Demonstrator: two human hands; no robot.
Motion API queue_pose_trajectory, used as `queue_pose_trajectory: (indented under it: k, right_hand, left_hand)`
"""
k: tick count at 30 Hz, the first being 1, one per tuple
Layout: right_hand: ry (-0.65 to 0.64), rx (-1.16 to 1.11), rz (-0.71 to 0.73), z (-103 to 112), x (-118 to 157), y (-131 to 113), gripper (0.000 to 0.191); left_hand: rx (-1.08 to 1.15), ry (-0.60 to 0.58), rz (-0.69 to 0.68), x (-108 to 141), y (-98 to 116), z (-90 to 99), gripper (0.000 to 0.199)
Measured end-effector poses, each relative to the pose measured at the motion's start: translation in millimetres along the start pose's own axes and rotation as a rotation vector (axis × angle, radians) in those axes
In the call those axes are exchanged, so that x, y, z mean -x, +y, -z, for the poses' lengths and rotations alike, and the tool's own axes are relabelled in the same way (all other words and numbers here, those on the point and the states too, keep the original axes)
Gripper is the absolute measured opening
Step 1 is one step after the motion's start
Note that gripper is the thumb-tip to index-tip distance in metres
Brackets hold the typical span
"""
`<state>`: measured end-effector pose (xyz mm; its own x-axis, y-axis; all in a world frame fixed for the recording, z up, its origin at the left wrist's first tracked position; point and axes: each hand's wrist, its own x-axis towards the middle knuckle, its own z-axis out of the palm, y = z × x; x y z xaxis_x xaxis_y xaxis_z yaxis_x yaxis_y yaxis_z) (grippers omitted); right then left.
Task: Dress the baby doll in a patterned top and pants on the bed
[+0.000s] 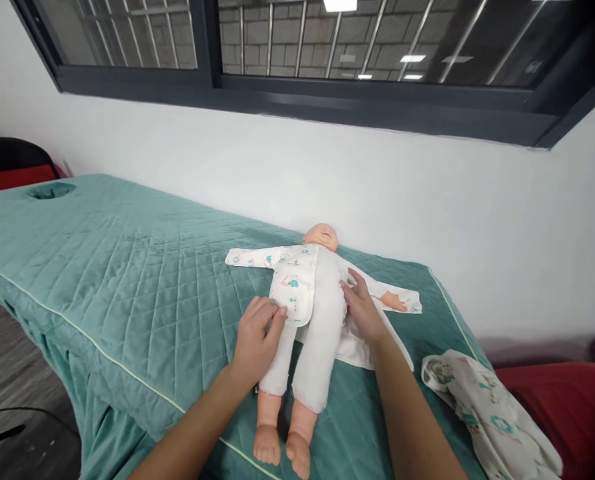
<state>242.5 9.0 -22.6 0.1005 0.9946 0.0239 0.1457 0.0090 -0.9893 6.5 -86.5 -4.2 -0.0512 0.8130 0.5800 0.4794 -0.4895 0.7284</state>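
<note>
A baby doll [322,300] with a white cloth body lies on its back, head toward the wall and bare feet toward me. A white printed baby shirt [291,283] is partly on it, one front panel over the chest and one sleeve stretched out to the left. The other half spreads under the doll to the right, where the doll's hand shows at the sleeve. My left hand [260,333] is closed at the lower edge of the panel, fingers curled. At the doll's right-hand side, my right hand [361,307] rests with its fingers apart, touching the white body.
The doll lies on a massage bed with a green quilted cover [177,293] and a face hole [52,191] at the far left. Another printed garment [492,413] lies bunched at the right edge, beside a red chair [552,393]. Wall and window stand behind.
</note>
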Motion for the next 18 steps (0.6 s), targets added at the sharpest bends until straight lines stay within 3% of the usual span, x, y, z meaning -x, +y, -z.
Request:
queue_pose_trajectory:
  k: [3,6,9,11,14,18]
  right_hand:
    - [0.087,0.289,0.084,4,3,-6,0.065]
    - [0.304,0.570,0.137,16,5,-16,0.044]
    - [0.582,0.639,0.129,38,6,-22,0.036]
    - [0.684,0.584,0.097,54,5,-20,0.035]
    - [0.751,0.559,0.063,72,1,-11,0.031]
    - [0.732,0.596,0.055,85,-4,0,0.036]
  left_hand:
    - [-0.037,0.019,0.008,-10,-1,2.0,0.026]
    - [-0.090,-0.002,-0.022,-33,-1,-4.2,0.022]
    - [-0.172,-0.085,-0.106,-63,5,-24.7,0.017]
    - [-0.271,-0.192,-0.193,-83,15,-44.6,0.020]
    - [-0.462,-0.402,-0.305,-107,37,-75.4,0.022]
    - [-0.645,-0.512,-0.304,-129,63,-110.1,0.025]
